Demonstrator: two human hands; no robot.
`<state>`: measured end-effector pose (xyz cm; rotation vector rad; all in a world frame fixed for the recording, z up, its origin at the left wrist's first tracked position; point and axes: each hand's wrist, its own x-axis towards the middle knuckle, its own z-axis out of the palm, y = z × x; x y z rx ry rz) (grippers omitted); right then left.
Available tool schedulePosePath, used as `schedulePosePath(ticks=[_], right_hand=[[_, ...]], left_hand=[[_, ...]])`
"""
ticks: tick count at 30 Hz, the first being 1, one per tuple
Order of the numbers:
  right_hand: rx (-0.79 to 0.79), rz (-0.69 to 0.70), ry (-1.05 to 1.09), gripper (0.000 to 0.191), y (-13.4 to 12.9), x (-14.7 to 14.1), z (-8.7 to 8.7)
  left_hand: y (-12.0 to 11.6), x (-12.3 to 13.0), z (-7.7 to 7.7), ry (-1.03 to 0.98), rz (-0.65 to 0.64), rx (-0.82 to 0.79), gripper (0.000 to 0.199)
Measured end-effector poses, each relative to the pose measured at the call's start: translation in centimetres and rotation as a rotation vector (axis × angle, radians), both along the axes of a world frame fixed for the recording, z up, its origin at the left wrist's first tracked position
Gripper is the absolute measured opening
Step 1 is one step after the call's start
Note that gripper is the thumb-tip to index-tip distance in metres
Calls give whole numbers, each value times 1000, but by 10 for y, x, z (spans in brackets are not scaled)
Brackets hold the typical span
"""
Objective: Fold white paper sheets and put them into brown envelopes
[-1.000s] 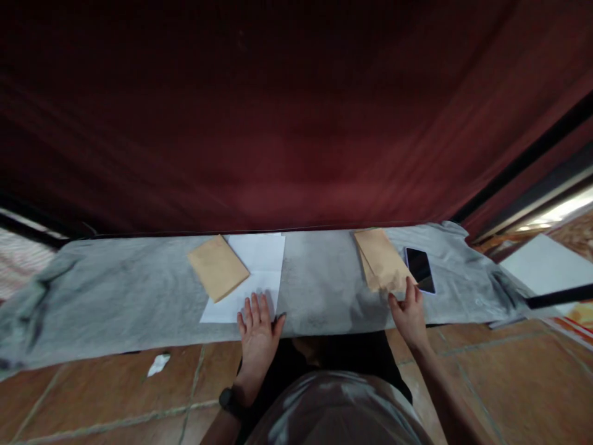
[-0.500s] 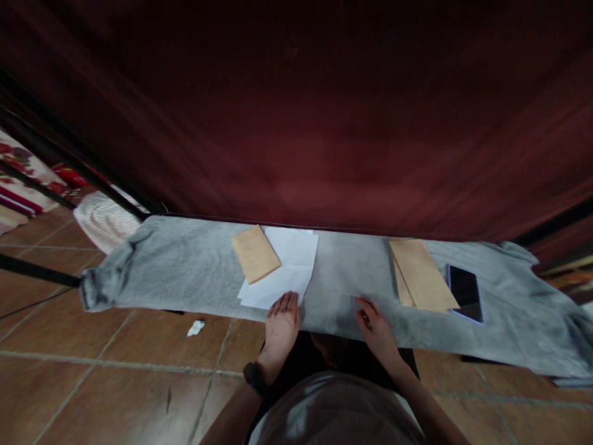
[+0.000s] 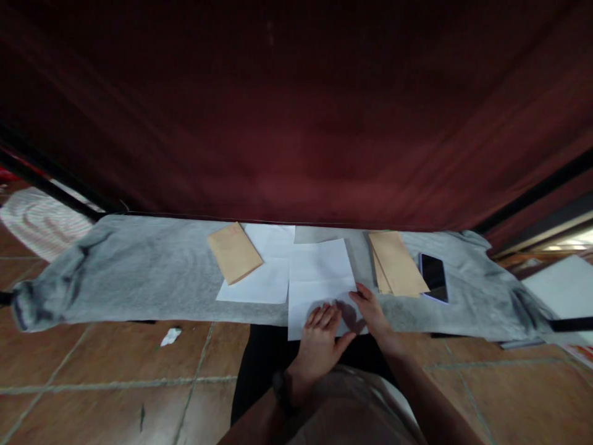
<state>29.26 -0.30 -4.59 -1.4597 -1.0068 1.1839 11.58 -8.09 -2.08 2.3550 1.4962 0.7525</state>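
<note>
We cannot see the paper (image 3: 319, 262) beneath the left hand (image 3: 319, 347) or the edge of the phone (image 3: 434, 275) under the envelopes (image 3: 401, 262), lose the red curtain (image 3: 296, 123) past the top edge, and find the white scrap (image 3: 171, 337) too small to identify.

- One left hand (image 3: 320, 341) and one right hand (image 3: 370, 309), two altogether
- One near paper sheet (image 3: 319, 266) and at least one farther paper sheet (image 3: 275, 281)
- At least one left-side envelope (image 3: 235, 253) and at least two right-side envelopes (image 3: 404, 266)
- One phone (image 3: 434, 277)
- One wristband (image 3: 281, 388)
- One cloth (image 3: 152, 272)
- One white scrap (image 3: 170, 337)
</note>
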Motion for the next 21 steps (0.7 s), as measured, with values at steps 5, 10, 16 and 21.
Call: schedulePosePath(ticks=[5,10,16,21], right_hand=[[-68,-71,36,41,-2,19,-12],[-86,-109,36,37,11,17,-8],[-84,-64,104,32,17,19,12],[-162,53,261,32,2,31,33]], left_hand=[[24,-55,-19,-294,319,-199,45],[47,-70,-24,-733,466,-528,49],[67,-62,-5,-1095,687,-666,66],[81,-62,16,-1160,661,-698,50]])
